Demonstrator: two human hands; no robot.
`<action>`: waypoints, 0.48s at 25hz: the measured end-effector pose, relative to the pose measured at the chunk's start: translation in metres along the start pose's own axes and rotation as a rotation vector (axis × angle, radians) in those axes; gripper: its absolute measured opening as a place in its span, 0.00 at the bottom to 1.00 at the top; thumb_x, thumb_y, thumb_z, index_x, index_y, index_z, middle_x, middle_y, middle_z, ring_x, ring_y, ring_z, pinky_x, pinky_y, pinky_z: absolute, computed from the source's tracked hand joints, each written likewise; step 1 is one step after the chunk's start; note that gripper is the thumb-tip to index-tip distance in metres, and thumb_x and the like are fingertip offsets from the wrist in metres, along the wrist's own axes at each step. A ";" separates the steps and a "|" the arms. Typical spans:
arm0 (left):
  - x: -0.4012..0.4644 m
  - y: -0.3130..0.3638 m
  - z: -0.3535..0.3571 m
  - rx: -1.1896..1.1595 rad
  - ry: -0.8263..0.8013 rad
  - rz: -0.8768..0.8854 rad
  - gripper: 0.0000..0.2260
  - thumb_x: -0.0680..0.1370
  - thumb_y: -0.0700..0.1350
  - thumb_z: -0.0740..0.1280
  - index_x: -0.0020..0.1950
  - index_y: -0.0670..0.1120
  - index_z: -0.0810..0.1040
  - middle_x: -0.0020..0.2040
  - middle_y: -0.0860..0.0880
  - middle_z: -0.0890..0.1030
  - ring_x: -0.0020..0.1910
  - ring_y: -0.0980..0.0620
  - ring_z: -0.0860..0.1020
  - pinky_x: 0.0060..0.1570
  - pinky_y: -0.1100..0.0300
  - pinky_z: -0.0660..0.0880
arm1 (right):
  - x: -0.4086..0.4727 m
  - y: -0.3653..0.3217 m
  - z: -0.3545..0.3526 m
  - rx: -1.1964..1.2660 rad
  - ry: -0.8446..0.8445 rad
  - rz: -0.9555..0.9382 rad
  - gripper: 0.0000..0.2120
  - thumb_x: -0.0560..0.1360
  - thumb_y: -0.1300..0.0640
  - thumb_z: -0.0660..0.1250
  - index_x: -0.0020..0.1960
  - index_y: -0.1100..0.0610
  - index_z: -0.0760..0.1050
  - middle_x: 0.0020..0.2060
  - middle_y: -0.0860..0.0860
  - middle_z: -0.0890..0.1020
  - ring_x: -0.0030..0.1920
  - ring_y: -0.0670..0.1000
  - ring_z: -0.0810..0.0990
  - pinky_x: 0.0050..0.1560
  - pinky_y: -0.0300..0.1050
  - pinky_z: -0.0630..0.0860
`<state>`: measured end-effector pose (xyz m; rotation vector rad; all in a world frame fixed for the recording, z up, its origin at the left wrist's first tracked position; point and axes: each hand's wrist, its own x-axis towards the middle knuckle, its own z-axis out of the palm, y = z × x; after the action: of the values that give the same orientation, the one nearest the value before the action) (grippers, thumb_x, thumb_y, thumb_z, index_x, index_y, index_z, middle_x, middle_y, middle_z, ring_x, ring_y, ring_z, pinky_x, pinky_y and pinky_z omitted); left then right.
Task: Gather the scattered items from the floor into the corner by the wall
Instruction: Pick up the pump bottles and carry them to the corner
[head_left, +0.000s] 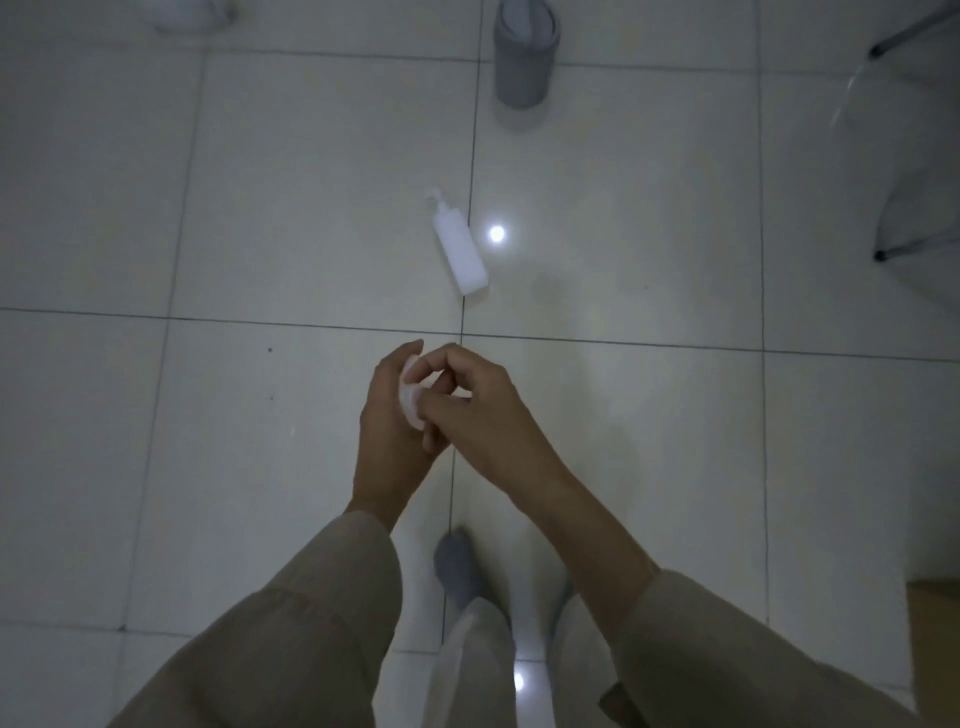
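A white pump bottle lies on its side on the tiled floor, ahead of my hands. My left hand and my right hand meet at mid-frame above the floor. Together they hold a small pale, crumpled thing, with the right fingers pinching it against the left palm. What it is cannot be told in the dim light. Most of it is hidden by my fingers.
A grey cylindrical bin stands at the top centre. Chair legs reach in at the upper right. A pale object sits at the top left edge. My grey-socked foot stands below my hands. A brown edge shows at the right.
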<state>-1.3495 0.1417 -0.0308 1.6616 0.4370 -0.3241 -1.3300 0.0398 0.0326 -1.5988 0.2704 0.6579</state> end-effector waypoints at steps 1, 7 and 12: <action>0.006 0.010 -0.011 -0.106 -0.007 -0.005 0.20 0.76 0.51 0.60 0.63 0.40 0.68 0.49 0.47 0.76 0.50 0.55 0.79 0.45 0.65 0.76 | 0.006 -0.014 0.008 0.013 0.002 -0.014 0.03 0.72 0.61 0.65 0.45 0.57 0.76 0.30 0.52 0.75 0.29 0.49 0.76 0.47 0.51 0.79; 0.047 0.062 -0.052 -0.171 0.154 0.037 0.08 0.79 0.36 0.57 0.56 0.36 0.71 0.39 0.49 0.76 0.37 0.55 0.78 0.33 0.69 0.75 | 0.060 -0.070 0.045 0.071 -0.072 -0.174 0.07 0.75 0.59 0.65 0.52 0.55 0.77 0.35 0.49 0.79 0.39 0.51 0.81 0.49 0.47 0.79; 0.118 0.075 -0.082 0.093 0.360 0.045 0.23 0.68 0.38 0.73 0.55 0.47 0.64 0.47 0.51 0.72 0.43 0.58 0.74 0.37 0.78 0.70 | 0.148 -0.077 0.027 0.124 0.015 -0.140 0.07 0.77 0.63 0.61 0.53 0.57 0.74 0.40 0.55 0.80 0.34 0.46 0.79 0.36 0.31 0.74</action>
<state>-1.2138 0.2267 -0.0069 1.8243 0.6587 -0.0092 -1.1768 0.1072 0.0137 -1.4900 0.2045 0.5119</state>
